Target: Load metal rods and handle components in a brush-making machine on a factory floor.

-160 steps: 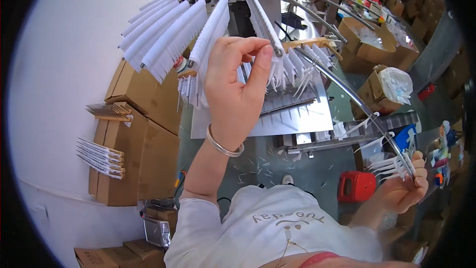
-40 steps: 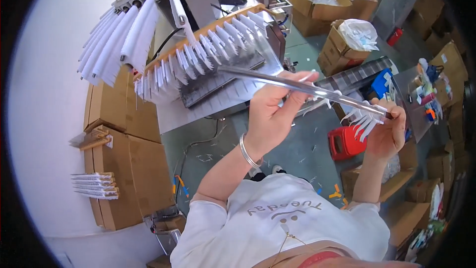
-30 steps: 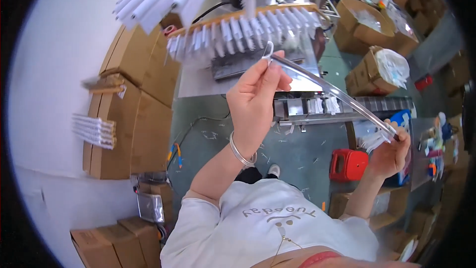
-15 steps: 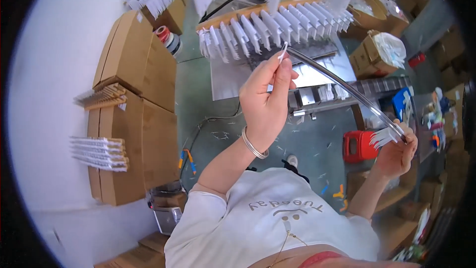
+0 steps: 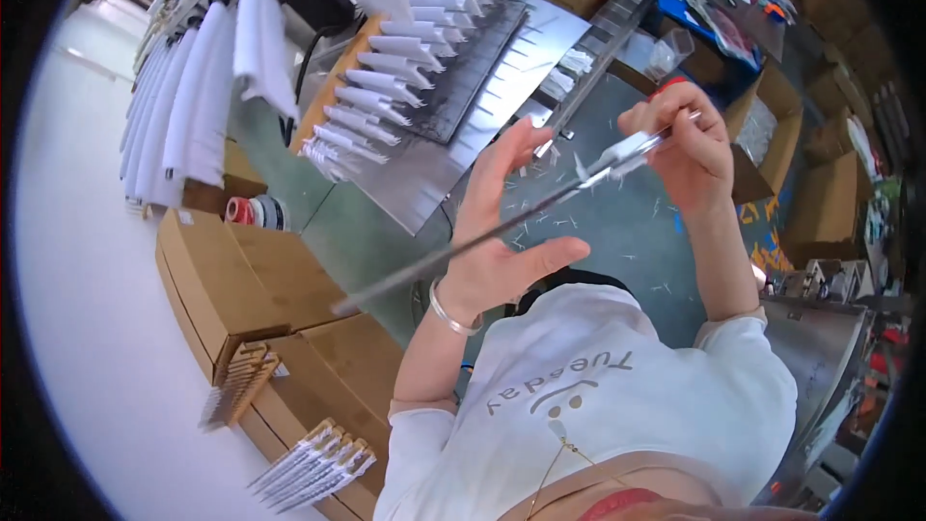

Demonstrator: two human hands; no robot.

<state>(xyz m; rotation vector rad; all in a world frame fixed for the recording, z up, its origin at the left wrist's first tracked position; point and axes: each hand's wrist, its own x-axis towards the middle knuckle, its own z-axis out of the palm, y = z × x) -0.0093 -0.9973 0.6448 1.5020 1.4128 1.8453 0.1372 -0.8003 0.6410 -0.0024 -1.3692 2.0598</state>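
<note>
A long thin metal rod [image 5: 482, 241] runs from the lower left up to the right, across my chest. My right hand [image 5: 687, 150] is closed on its upper end, where a few small white plastic pieces [image 5: 617, 152] sit threaded on it. My left hand [image 5: 502, 227] is spread flat behind the rod's middle with fingers apart and thumb out; the rod crosses in front of its palm and nothing is gripped. The rod's free lower end [image 5: 340, 308] hangs over the cardboard boxes.
A machine with rows of white sleeves [image 5: 207, 87] and a slotted metal plate [image 5: 463, 106] stands ahead. Cardboard boxes [image 5: 251, 280] line the left, with wooden racks of white pieces [image 5: 313, 458] and tape rolls [image 5: 253, 212]. White scraps litter the green floor [image 5: 617, 232]. A steel bin [image 5: 820, 357] is at right.
My left hand has let go of the rod's far end and opened flat. The rod has swung down and to the left, and my right hand has come up with its end.
</note>
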